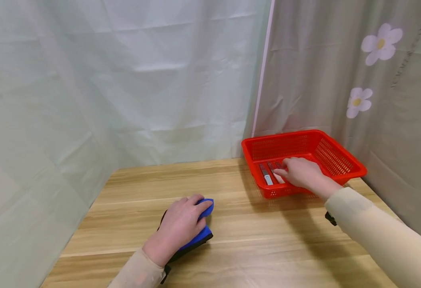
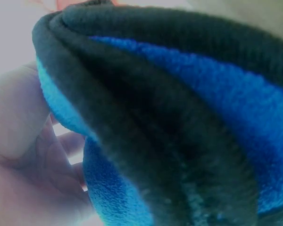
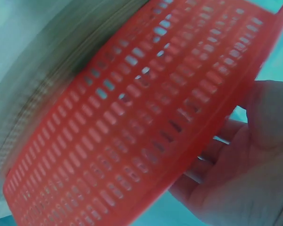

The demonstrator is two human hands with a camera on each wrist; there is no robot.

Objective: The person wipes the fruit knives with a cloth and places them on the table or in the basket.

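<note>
My left hand [image 1: 181, 220] grips a blue fuzzy cloth [image 1: 197, 238] with thick black edging, folded over on itself, near the front of the table. Up close in the left wrist view, the folds of the cloth [image 2: 217, 103] fill most of the picture, and the palm lies beside them. My right hand [image 1: 302, 172] reaches over the near rim of a red plastic basket [image 1: 304, 138]. Its thumb and forefinger are apart and point down at several slim grey-and-silver pieces [image 1: 267, 176]. In the right wrist view the basket's slotted wall [image 3: 132, 122] hides the fingertips.
The basket stands at the back right of a wood-grain table [image 1: 138, 200]. Pale curtains [image 1: 181, 80] hang close behind and at both sides of the table. White flowers [image 1: 381, 44] are printed on the right curtain.
</note>
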